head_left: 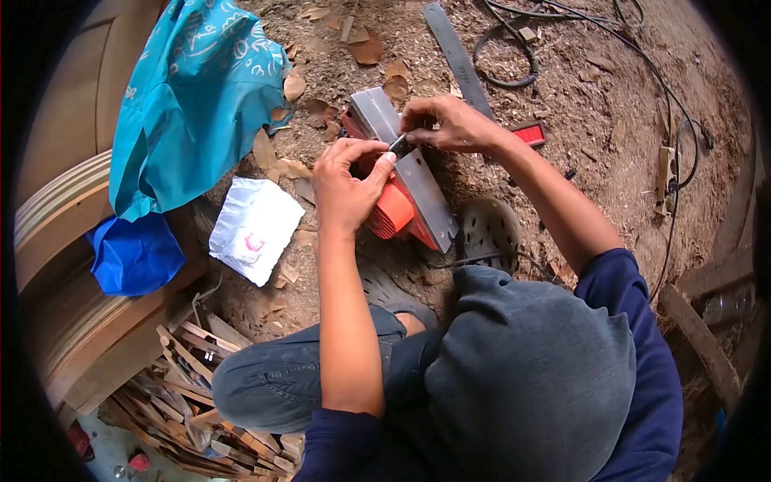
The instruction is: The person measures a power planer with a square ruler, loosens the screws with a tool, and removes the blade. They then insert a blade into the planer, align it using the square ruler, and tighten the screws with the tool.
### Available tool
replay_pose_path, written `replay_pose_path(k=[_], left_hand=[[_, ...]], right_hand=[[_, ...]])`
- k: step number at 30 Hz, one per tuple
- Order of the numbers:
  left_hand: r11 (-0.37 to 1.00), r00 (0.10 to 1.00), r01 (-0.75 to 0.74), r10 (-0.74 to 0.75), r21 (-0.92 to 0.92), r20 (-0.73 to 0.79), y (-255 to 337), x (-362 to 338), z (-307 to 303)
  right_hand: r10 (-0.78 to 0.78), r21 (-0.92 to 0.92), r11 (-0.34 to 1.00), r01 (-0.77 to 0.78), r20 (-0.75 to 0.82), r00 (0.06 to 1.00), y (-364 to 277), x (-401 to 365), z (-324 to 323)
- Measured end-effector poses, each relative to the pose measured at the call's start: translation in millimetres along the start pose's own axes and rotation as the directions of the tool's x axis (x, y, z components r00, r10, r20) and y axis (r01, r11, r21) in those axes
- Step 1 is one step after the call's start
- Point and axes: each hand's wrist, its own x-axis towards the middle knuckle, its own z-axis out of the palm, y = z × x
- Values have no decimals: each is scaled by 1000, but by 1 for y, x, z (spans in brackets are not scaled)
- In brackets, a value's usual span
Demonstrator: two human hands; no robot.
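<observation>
Repair in progress: an orange planer (393, 210) lies upside down on the sawdust-covered floor (578, 88), just beyond the crouching person's knees. Work at the middle of its metal sole (422, 189) appears under way, with no part seen removed. The left hand (345, 189) and right hand (450, 124) meet over it, elbows bent, both pinched closed on a small dark tool (399, 146); a white bag (255, 229) lies to the left.

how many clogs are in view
2: one clog right of the orange planer, the other clog below it, partly hidden by the leg. Left hand and right hand pinch a small dark tool.
</observation>
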Motion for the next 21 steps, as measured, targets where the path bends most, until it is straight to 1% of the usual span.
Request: replay_pose_path(k=[2,3,5,6,8,11,15,17,21], left_hand=[[995,996,90,-89,-35,23,1,1,1],[995,996,90,-89,-35,27,2,0,2],[990,989,141,-141,15,36,14,1,-3],[990,989,141,-142,17,41,16,2,-2],[993,994,112,-113,47,6,17,2,-2],[988,993,112,-117,103,35,18,3,-4],[988,992,115,-121,106,44,21,3,-4],[984,994,96,-102,150,35,21,3,-4],[984,991,123,-129,128,37,23,2,-4]], right_hand=[[1,-4,1000,-1,15,1000,5,1,-1],[4,-2,1000,-4,12,1000,8,1,-1],[-138,-47,989,137,-22,990,14,1,-1],[-135,-44,990,134,-24,991,17,2,0],[-197,-22,980,196,-89,976,22,2,3],[-166,35,984,173,-138,976,25,0,6],[-136,-4,991,136,-122,983,27,-4,9],[-152,-27,988,150,-129,980,30,-3,11],[-196,-31,981,193,-123,973,33,-4,13]])
